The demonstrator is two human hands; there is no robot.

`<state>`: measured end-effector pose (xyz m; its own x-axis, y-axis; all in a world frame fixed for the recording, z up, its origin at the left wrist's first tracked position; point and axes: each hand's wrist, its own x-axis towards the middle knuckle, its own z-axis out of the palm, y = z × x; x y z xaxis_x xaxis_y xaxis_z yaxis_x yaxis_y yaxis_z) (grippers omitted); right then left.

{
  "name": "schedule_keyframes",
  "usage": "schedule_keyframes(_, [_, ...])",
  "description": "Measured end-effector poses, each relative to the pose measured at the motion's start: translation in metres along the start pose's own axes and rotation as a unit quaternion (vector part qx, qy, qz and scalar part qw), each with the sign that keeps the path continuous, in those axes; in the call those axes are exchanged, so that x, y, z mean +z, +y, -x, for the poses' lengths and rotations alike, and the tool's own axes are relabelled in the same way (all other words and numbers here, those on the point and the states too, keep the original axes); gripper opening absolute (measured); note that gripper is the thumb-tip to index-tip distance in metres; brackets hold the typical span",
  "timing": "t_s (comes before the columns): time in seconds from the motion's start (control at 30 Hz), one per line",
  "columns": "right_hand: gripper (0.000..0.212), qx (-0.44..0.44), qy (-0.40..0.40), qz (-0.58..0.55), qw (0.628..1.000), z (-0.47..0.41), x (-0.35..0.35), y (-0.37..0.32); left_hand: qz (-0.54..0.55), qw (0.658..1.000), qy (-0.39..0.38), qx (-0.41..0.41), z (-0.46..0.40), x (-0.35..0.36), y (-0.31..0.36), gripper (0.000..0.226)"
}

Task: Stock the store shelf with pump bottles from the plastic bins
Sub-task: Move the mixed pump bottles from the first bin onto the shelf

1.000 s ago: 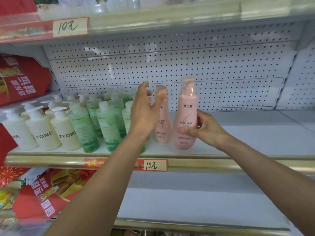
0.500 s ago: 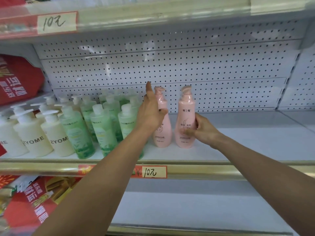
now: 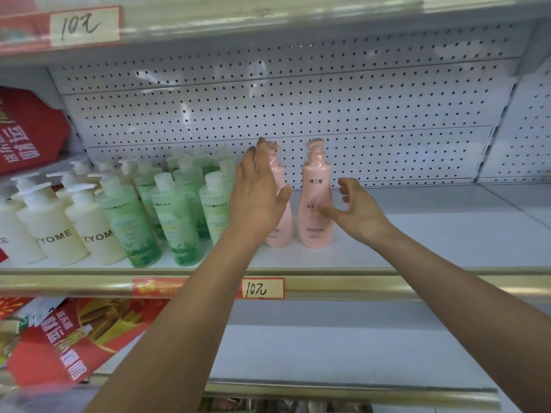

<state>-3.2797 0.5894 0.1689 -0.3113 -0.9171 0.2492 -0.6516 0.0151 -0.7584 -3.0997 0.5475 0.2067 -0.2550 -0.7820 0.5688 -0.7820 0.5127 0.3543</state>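
Note:
Two pink pump bottles stand upright side by side on the white shelf [image 3: 423, 239]. My left hand [image 3: 258, 192] is in front of the left pink bottle [image 3: 281, 231], fingers stretched upward and thumb apart, hiding most of it. My right hand [image 3: 356, 208] hovers just right of the right pink bottle [image 3: 316, 180], fingers curled and spread, with its thumb tip near the bottle's front. Neither hand holds anything. No plastic bin is in view.
Left of the pink pair stand several green pump bottles [image 3: 173, 222] and cream "ZYOME" bottles [image 3: 49, 231]. A perforated back panel [image 3: 357, 114] closes the shelf. The gold shelf edge carries a price tag [image 3: 261, 289]. Red packages [image 3: 56, 347] lie lower left, beside the lower shelf [image 3: 343, 353].
Both pink bottles were set down and pushed back on the shelf. My right hand has let go of the right bottle and drawn off to the right; my left hand's fingers have opened.

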Motion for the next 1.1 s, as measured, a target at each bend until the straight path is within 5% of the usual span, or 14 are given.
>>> schedule_keyframes(0.2, [0.057,-0.096,0.044,0.174,0.979,0.075,-0.030,0.002,-0.067,0.994,0.039,0.074,0.079,-0.002,0.010,0.062])
schedule_keyframes(0.4, [0.039,-0.116,0.052,0.218,0.968,0.148,-0.037,0.047,-0.031,0.995,-0.068,0.072,0.162,0.019,0.027,0.050])
schedule_keyframes(0.57, [0.034,-0.045,-0.011,0.204,0.978,0.205,-0.037,0.106,0.059,0.978,-0.198,0.016,0.231,0.057,0.038,0.049])
schedule_keyframes(0.9, [0.032,0.156,-0.201,0.149,0.956,0.294,0.003,0.231,0.094,0.898,-0.421,-0.088,0.332,0.146,0.025,0.044])
schedule_keyframes(1.1, [0.035,0.176,-0.318,0.169,0.916,0.323,0.066,0.283,0.048,0.817,-0.563,-0.112,0.383,0.213,-0.008,0.050])
